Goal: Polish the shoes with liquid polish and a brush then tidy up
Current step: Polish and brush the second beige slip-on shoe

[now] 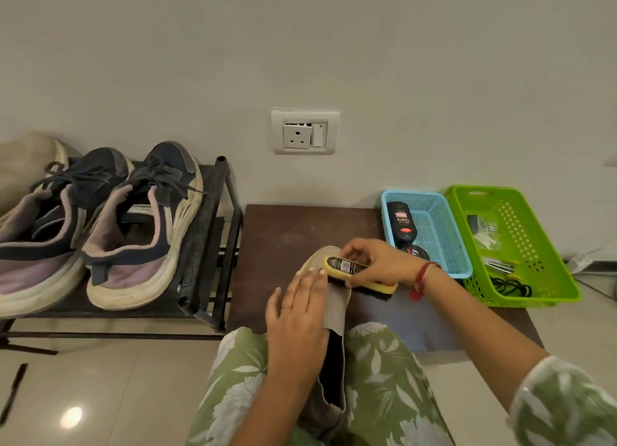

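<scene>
A beige suede boot lies toe-forward across my lap and the brown board. My left hand lies flat on its upper with straight fingers and holds it steady. My right hand grips a yellow shoe brush with black bristles, which presses on the boot's toe area. A black liquid polish bottle lies in the blue basket, with a round polish tin below it.
A green basket with laces and small items stands at the right. A dark metal shoe rack at the left carries a pair of worn navy sneakers. A wall socket sits above the board.
</scene>
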A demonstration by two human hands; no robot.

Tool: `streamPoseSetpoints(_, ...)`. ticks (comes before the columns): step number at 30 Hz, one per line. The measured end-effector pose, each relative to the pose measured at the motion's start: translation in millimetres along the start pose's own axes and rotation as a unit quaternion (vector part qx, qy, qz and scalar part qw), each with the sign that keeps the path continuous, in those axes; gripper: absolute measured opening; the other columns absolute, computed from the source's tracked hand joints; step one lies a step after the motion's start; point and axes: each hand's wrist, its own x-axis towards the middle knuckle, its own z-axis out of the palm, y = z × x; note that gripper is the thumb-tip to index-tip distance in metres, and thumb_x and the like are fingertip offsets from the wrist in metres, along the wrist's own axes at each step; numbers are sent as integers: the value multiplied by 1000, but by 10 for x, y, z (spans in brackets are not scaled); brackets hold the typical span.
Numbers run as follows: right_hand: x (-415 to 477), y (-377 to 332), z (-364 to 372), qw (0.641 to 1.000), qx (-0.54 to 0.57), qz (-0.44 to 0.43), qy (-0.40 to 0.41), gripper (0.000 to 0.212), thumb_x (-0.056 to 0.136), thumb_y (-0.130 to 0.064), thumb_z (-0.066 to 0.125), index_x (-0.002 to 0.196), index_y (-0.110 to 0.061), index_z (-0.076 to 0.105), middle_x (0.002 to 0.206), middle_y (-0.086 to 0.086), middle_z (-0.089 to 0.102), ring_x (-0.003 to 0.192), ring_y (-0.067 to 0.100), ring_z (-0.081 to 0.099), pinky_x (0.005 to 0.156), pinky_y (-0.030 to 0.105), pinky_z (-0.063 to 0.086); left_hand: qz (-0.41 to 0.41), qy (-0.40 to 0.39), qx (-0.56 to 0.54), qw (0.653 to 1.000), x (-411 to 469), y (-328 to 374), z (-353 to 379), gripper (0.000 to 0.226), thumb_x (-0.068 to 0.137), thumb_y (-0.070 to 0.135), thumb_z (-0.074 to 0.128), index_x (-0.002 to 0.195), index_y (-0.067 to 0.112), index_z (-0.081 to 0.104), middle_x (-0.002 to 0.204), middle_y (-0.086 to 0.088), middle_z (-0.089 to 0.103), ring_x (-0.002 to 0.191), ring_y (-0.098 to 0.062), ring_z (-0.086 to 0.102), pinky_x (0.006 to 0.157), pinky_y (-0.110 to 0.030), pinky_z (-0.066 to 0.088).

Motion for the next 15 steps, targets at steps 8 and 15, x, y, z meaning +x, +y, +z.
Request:
streamPoseSetpoints(8, -427, -22, 71, 995, 24, 14, 98, 42, 67, -19, 85, 102, -23, 63, 94, -4, 70, 79, 8, 65, 76, 21, 52, 157, -66, 25, 985, -8, 88, -36, 16, 51, 15, 75, 60, 26, 67, 58, 10, 60, 49, -10, 57, 54, -21, 45)
streamPoseSetpoints(15, -609, -217, 231, 994, 14, -53, 99, 45, 66, -22, 86, 100, -42, 63, 95, -10, 70, 87, 4, 66, 85, 26, 53, 188, -71, 44, 979, -122, -258, -194, 18, 49, 12, 76, 63, 21, 69, 61, 7, 64, 46, -11, 58, 43, -20, 44)
